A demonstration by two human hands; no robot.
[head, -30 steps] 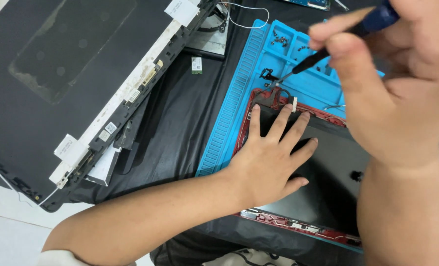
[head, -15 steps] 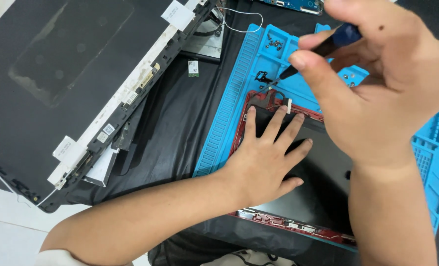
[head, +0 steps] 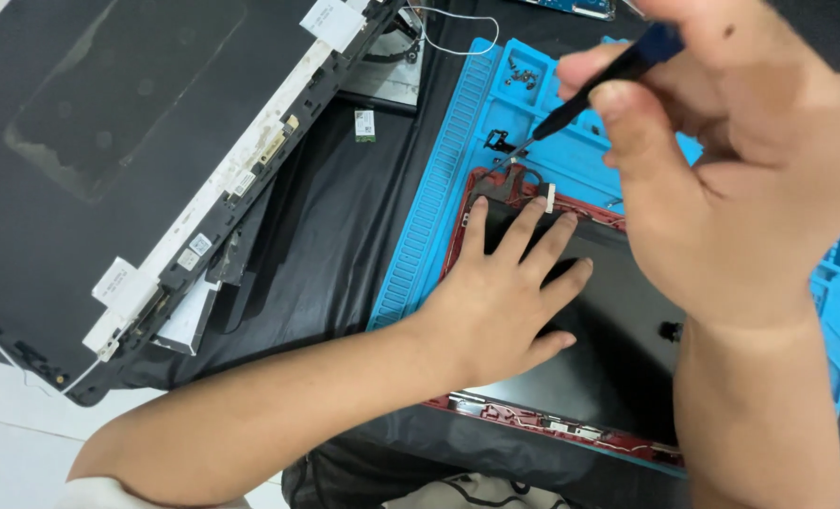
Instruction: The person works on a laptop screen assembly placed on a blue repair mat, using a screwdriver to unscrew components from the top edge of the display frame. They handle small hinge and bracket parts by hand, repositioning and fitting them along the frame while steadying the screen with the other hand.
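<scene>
Blue silicone repair mat lies on the black-draped worktop, and everything else sits relative to it. On the mat rests a red-framed dark panel. The left hand presses flat on that panel, fingers spread apart and gripping nothing. Above the mat's upper part, the right hand has its fingers clamped on a dark screwdriver, tip down at the frame's top corner. Left of the mat lies a black laptop lid.
</scene>
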